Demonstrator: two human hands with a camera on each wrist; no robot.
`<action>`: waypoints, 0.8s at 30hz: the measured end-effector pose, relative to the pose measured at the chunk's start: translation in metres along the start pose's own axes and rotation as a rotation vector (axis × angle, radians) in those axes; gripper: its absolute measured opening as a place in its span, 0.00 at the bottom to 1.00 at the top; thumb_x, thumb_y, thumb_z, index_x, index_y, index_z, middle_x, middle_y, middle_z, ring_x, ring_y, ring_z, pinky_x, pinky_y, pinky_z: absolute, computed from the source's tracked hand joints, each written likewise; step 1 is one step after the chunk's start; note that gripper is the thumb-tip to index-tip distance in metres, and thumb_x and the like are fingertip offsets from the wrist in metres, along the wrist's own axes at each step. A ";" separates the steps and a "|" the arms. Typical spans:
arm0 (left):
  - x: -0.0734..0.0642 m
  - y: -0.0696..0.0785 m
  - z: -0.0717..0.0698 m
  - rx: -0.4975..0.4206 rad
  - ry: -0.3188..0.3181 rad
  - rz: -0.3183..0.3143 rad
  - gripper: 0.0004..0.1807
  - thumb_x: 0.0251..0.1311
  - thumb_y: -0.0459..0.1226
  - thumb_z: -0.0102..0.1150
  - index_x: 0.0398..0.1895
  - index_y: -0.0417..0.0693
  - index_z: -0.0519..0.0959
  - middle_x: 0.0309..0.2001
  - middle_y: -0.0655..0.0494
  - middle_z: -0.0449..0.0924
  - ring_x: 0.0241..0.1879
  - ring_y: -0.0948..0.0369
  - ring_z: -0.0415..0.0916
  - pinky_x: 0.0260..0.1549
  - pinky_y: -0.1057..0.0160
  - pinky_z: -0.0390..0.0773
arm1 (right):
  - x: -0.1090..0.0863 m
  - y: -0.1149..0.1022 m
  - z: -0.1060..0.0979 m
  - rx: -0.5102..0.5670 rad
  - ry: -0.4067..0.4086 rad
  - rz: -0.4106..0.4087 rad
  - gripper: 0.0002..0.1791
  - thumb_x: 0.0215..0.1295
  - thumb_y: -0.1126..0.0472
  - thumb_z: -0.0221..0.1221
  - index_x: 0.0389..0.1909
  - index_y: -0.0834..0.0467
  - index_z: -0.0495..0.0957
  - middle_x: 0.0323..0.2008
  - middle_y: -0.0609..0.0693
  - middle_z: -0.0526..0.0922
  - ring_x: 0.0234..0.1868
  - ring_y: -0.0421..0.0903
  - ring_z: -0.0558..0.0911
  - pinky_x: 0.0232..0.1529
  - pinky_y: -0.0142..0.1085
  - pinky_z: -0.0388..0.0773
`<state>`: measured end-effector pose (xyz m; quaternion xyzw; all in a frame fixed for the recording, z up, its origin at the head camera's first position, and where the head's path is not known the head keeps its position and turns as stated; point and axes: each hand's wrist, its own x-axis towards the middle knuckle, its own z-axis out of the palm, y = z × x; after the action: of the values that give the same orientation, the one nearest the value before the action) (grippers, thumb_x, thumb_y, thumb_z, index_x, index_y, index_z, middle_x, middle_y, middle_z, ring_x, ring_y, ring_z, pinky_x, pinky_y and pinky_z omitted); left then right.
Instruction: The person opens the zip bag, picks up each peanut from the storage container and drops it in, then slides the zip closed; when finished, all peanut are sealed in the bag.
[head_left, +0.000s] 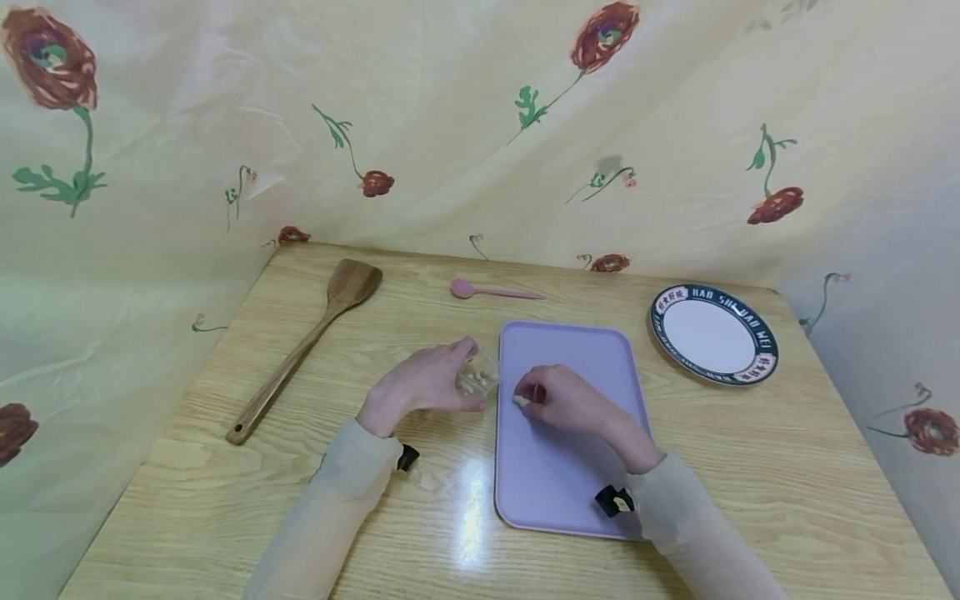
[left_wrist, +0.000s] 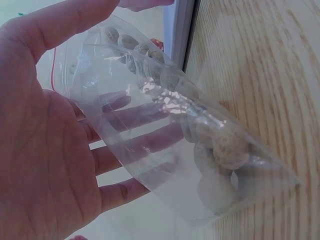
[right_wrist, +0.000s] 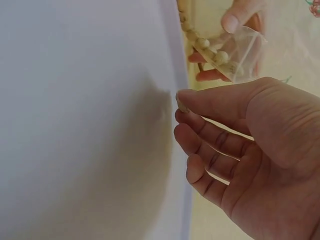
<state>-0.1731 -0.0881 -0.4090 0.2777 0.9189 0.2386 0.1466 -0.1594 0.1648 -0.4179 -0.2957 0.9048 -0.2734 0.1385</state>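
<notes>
My left hand holds a clear zip bag just left of the lavender tray. Inside the bag lie several tan peanuts, bunched toward its lower corner in the left wrist view. The left fingers show through the plastic, with the thumb at the bag's upper edge. Over the tray's left side, my right hand pinches a small pale peanut between thumb and index finger. That peanut is mostly hidden by the fingertips. The other right fingers are loosely bent.
A wooden spatula lies at the left of the wooden table. Behind the tray is a pink spoon. A white plate with a dark green lettered rim sits at the right. Flowered cloth hangs around the table.
</notes>
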 end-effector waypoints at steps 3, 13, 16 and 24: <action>-0.001 0.000 0.000 -0.006 0.002 0.001 0.43 0.54 0.55 0.71 0.67 0.45 0.65 0.57 0.51 0.77 0.47 0.57 0.77 0.47 0.57 0.77 | -0.001 -0.002 -0.006 -0.013 0.023 -0.009 0.13 0.55 0.73 0.65 0.43 0.62 0.85 0.34 0.47 0.84 0.33 0.40 0.79 0.36 0.34 0.78; 0.000 0.000 0.001 0.009 0.007 0.004 0.43 0.54 0.56 0.71 0.67 0.45 0.65 0.57 0.50 0.77 0.48 0.57 0.78 0.48 0.57 0.77 | 0.001 -0.016 -0.036 -0.046 0.073 -0.067 0.10 0.59 0.71 0.65 0.43 0.63 0.85 0.35 0.49 0.84 0.35 0.43 0.79 0.38 0.45 0.81; 0.000 0.000 0.001 0.012 0.000 -0.009 0.44 0.54 0.56 0.71 0.68 0.45 0.64 0.57 0.50 0.77 0.48 0.57 0.78 0.47 0.58 0.77 | 0.005 -0.023 -0.043 -0.051 0.076 -0.078 0.10 0.60 0.70 0.66 0.44 0.62 0.84 0.35 0.48 0.84 0.35 0.43 0.79 0.38 0.45 0.81; 0.000 0.002 0.000 -0.008 0.008 0.014 0.41 0.54 0.54 0.71 0.65 0.43 0.66 0.47 0.54 0.79 0.39 0.60 0.77 0.40 0.59 0.78 | 0.020 -0.035 -0.046 -0.065 0.064 -0.110 0.10 0.61 0.69 0.66 0.44 0.61 0.84 0.36 0.46 0.83 0.36 0.43 0.79 0.37 0.38 0.79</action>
<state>-0.1722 -0.0869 -0.4083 0.2825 0.9167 0.2442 0.1423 -0.1778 0.1477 -0.3619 -0.3404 0.8996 -0.2603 0.0844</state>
